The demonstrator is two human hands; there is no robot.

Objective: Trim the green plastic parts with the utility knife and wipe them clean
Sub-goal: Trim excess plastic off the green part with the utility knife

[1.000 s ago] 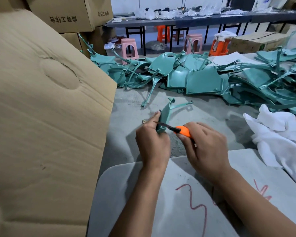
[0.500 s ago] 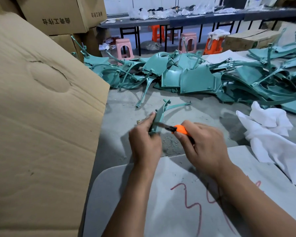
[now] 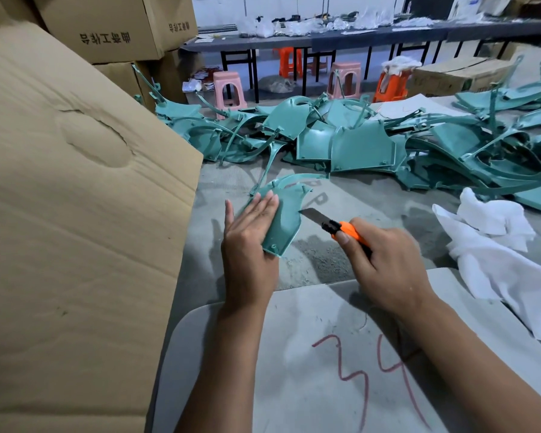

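Grip: our left hand [image 3: 250, 245] cradles the part [image 3: 283, 220] above the floor, fingers flat, exposing its edge; our right hand [image 3: 384, 260] clenches the knife [image 3: 334, 225], blade tip near that edge.

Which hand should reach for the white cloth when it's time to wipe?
Right, probably: the white cloth lies on that side, though the right hand must first drop the utility knife.

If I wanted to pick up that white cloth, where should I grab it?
Probably pinch the bunched, raised folds at the top of the white cloth, coming down from above. The cloth lies crumpled and loose on the table's right side, so those peaks stick up while the flat edges hug the surface.
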